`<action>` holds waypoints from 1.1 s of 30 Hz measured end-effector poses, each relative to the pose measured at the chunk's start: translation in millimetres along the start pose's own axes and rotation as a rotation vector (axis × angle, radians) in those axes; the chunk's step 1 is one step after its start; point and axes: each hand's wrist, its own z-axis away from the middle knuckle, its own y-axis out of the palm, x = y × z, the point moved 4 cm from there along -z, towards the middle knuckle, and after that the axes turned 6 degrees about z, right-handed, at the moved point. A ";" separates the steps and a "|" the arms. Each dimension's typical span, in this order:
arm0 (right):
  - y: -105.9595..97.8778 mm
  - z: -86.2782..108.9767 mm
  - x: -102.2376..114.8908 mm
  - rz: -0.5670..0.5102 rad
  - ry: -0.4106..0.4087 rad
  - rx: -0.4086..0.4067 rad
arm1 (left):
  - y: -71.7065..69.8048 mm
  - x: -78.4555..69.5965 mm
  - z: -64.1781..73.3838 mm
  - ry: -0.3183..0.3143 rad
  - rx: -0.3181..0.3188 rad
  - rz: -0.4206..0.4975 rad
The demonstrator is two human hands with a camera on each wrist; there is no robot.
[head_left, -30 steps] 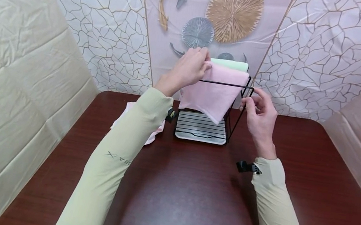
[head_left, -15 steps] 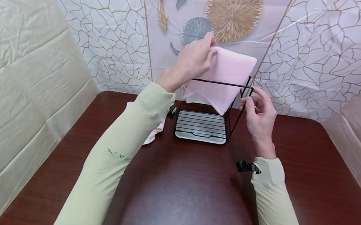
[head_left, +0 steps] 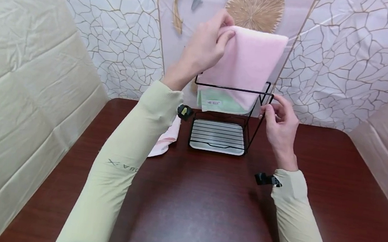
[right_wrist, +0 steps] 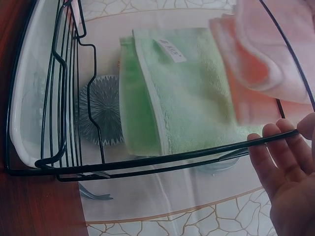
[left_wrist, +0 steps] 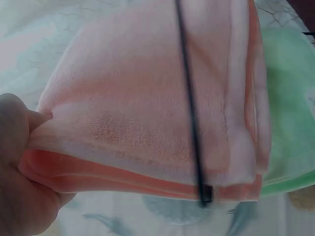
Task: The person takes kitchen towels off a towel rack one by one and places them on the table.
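My left hand [head_left: 205,43] pinches the upper left corner of a folded pink towel [head_left: 254,57] and holds it up above a black wire rack [head_left: 234,89]. In the left wrist view, the pink towel [left_wrist: 138,98] hangs in layers, with a rack bar crossing in front of it. Behind it a folded green towel [head_left: 225,102] with a white label hangs at the rack, its upper part hidden in the head view. My right hand [head_left: 282,126] grips the rack's right front upright near the top; its fingers [right_wrist: 283,147] curl at the bar in the right wrist view.
A white tray [head_left: 216,149] sits in the rack's base. Left of the rack, a pale pink cloth [head_left: 166,138] lies on the dark red-brown table [head_left: 190,209], partly hidden by the left sleeve. A patterned wall hanging [head_left: 355,48] stands behind the table.
My left hand has raised the pink towel up off the rack, baring the lower part of the green towel. My right hand has stayed on the upright.
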 end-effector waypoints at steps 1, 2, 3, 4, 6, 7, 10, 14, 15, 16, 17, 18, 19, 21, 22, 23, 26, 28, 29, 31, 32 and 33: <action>0.2 -0.1 3.0 -0.003 0.000 0.001 | -3.8 -2.7 0.6 -0.003 -0.006 0.007; 0.7 0.0 6.3 -0.003 0.002 0.003 | -7.7 -5.4 1.6 0.000 -0.013 0.010; 0.9 0.1 9.4 -0.007 0.001 0.005 | -11.4 -8.0 2.5 0.010 -0.025 0.014; 1.2 0.0 12.3 -0.010 0.001 0.006 | -15.1 -10.6 3.7 0.028 -0.042 0.015; 1.5 0.2 15.2 -0.014 0.001 0.006 | -22.1 -15.7 6.0 0.063 -0.075 0.011; 1.4 0.0 14.2 -0.016 0.000 0.006 | -25.3 -18.0 7.1 0.081 -0.091 0.011; 1.2 -0.3 6.9 -0.021 0.003 0.000 | -33.8 -24.8 10.4 0.118 -0.124 0.011; 0.3 -0.3 -3.8 -0.003 0.000 -0.008 | -42.9 -33.4 16.0 0.138 -0.141 0.015; 0.1 -0.2 -5.0 0.002 -0.003 -0.007 | -45.3 -35.4 17.6 0.143 -0.145 0.016; 0.1 -0.1 -5.9 0.003 -0.002 -0.007 | -47.9 -37.2 19.3 0.144 -0.150 0.016; 0.1 -0.2 -6.3 0.005 -0.002 -0.005 | -50.7 -38.9 21.1 0.145 -0.156 0.014; 0.1 -0.3 -6.5 0.003 0.000 -0.003 | -53.7 -40.4 23.0 0.144 -0.162 0.012; 0.1 -0.2 -6.7 0.006 -0.001 -0.001 | -56.8 -41.6 25.0 0.145 -0.169 0.012; -0.1 -0.4 -6.9 0.009 0.002 -0.002 | -62.9 -43.5 29.3 0.144 -0.178 0.015; -0.4 -0.5 -6.8 0.012 0.001 -0.003 | -65.8 -44.4 31.5 0.141 -0.179 0.020; -0.8 -0.8 -6.8 0.017 -0.003 -0.002 | -68.4 -45.4 33.7 0.139 -0.179 0.023; -1.3 -1.7 -6.4 0.023 -0.013 -0.005 | -75.9 -48.0 40.8 0.127 -0.170 0.031; -1.3 -2.1 -5.9 0.023 -0.018 -0.002 | -80.0 -50.3 46.1 0.126 -0.158 0.020; -1.2 -2.0 -5.9 0.025 -0.016 -0.002 | -81.8 -51.6 49.3 0.125 -0.152 0.011; -0.8 -1.3 -5.7 0.022 -0.009 -0.001 | -84.9 -53.5 56.3 0.135 -0.138 0.003; -0.4 -0.9 -5.7 0.023 -0.009 0.002 | -86.3 -54.4 60.1 0.143 -0.129 0.000; 0.1 -0.6 -5.5 0.021 -0.010 0.005 | -87.6 -54.8 64.3 0.161 -0.123 -0.007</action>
